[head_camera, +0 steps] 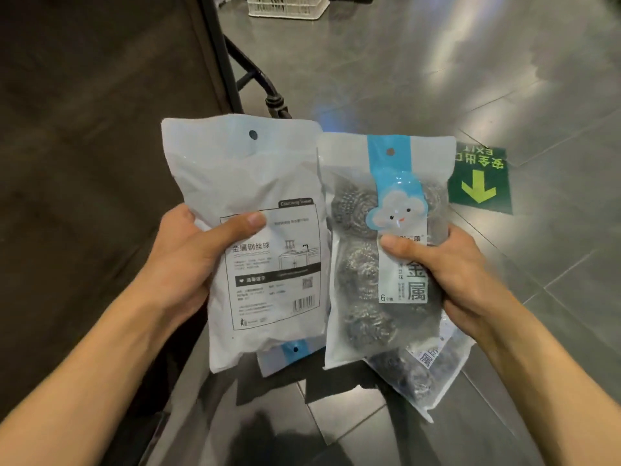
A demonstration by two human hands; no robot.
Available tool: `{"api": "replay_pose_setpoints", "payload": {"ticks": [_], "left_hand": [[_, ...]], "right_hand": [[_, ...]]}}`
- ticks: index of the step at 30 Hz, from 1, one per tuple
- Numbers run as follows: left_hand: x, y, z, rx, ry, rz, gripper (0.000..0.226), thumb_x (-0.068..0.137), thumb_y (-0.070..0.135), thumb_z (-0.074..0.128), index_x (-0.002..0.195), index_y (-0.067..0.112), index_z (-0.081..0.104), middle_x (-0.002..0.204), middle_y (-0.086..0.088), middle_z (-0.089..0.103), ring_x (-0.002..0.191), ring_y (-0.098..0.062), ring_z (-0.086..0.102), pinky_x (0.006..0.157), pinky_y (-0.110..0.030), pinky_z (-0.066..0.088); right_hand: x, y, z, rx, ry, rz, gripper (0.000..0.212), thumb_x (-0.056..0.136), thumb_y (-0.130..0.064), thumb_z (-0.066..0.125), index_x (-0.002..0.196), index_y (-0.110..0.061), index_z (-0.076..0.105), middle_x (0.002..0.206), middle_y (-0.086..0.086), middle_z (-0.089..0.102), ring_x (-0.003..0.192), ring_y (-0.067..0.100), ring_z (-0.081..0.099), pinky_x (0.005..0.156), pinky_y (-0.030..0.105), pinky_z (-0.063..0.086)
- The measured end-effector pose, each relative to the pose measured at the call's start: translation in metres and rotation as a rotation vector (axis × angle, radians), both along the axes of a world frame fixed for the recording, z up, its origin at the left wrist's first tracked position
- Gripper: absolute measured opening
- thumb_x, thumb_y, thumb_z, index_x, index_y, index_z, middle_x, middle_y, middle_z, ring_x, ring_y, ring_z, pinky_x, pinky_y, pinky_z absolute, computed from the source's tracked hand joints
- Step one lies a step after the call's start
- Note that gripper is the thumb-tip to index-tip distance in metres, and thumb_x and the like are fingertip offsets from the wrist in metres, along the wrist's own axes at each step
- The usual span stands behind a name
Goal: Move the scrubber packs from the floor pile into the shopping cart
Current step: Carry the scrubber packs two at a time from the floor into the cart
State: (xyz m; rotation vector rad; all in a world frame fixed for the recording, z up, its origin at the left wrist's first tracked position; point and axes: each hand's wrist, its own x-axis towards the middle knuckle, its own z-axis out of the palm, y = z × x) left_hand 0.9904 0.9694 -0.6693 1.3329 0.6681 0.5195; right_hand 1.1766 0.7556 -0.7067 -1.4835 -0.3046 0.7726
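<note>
The left hand (188,260) grips one pack (255,230), back side up; the right hand (450,274) grips another pack (376,264) beside it, both above the floor (504,79).

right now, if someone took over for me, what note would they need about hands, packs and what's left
Left hand: grips a scrubber pack with its white printed back facing up; the edge of a second pack pokes out beneath it.
Right hand: grips a scrubber pack with its cloud label facing up, and another pack behind it.
Done: packs are lifted, held above the grey tiled floor.
Left: put them in the cart. Neither the cart nor the floor pile is clearly in view.
</note>
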Motion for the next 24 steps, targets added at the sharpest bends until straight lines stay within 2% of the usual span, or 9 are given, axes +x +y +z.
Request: {"api": "replay_pose_setpoints", "payload": {"ticks": [4,8,11,14,16,18,21,24], "left_hand": [[0.008,-0.015,0.107,-0.004,0.047,-0.079,0.035,0.084,0.003,0.071,0.118,0.006,0.069,0.112,-0.012,0.078,0.101,-0.029,0.077,0.080,-0.039,0.064],[0.014,-0.031,0.254,-0.015,0.065,-0.139,0.042,0.075,0.011,0.076,0.116,0.009,0.070,0.110,-0.012,0.079,0.099,-0.032,0.077,0.078,-0.042,0.065],[0.022,-0.048,0.370,0.005,0.023,-0.174,0.055,0.066,0.019,0.086,0.118,0.009,0.070,0.113,-0.012,0.078,0.100,-0.032,0.076,0.079,-0.041,0.064],[0.026,-0.062,0.477,0.025,0.002,-0.226,0.075,0.052,0.037,0.098,0.118,0.009,0.072,0.115,-0.015,0.077,0.100,-0.035,0.076,0.079,-0.044,0.064],[0.029,-0.074,0.536,0.026,0.016,-0.246,0.082,0.048,0.042,0.099,0.117,0.007,0.072,0.112,-0.017,0.077,0.100,-0.037,0.076,0.080,-0.045,0.064],[0.035,-0.088,0.588,0.045,0.036,-0.270,0.076,0.055,0.036,0.096,0.119,0.005,0.071,0.111,-0.017,0.077,0.102,-0.039,0.075,0.084,-0.047,0.064],[0.051,-0.110,0.652,0.087,0.023,-0.320,0.046,0.078,0.014,0.087,0.120,0.007,0.070,0.108,-0.011,0.079,0.100,-0.033,0.076,0.087,-0.047,0.063],[0.076,-0.139,0.702,0.126,0.003,-0.391,0.028,0.087,0.007,0.078,0.114,0.011,0.072,0.103,-0.006,0.081,0.096,-0.027,0.078,0.078,-0.037,0.064]], "right_hand": [[-0.004,-0.023,0.108,-0.016,0.022,-0.086,0.058,0.061,-0.017,0.086,0.117,-0.012,0.071,0.095,0.003,0.081,0.080,0.016,0.078,0.064,0.026,0.060],[-0.010,-0.049,0.259,-0.020,0.024,-0.148,0.058,0.071,-0.006,0.087,0.125,-0.011,0.066,0.104,0.006,0.081,0.090,0.020,0.079,0.071,0.030,0.063],[-0.012,-0.074,0.384,-0.053,0.002,-0.201,0.053,0.076,-0.005,0.088,0.124,-0.013,0.067,0.105,0.005,0.080,0.093,0.022,0.079,0.081,0.037,0.064],[-0.018,-0.093,0.491,-0.048,-0.007,-0.245,0.046,0.078,-0.004,0.086,0.119,-0.017,0.069,0.104,0.004,0.081,0.093,0.021,0.078,0.083,0.037,0.063],[-0.027,-0.106,0.553,-0.045,-0.001,-0.266,0.045,0.079,-0.004,0.086,0.119,-0.017,0.069,0.106,0.005,0.080,0.094,0.022,0.078,0.084,0.038,0.063],[-0.030,-0.121,0.606,-0.043,-0.025,-0.311,0.049,0.077,-0.002,0.087,0.119,-0.017,0.067,0.105,0.004,0.080,0.094,0.022,0.078,0.084,0.039,0.063],[-0.027,-0.147,0.667,-0.046,-0.067,-0.374,0.048,0.075,-0.001,0.088,0.115,-0.018,0.067,0.104,0.004,0.081,0.091,0.020,0.079,0.080,0.036,0.064],[-0.022,-0.179,0.710,-0.019,-0.097,-0.506,0.056,0.074,-0.006,0.090,0.123,-0.015,0.065,0.108,0.005,0.080,0.093,0.020,0.078,0.084,0.039,0.063]]}}
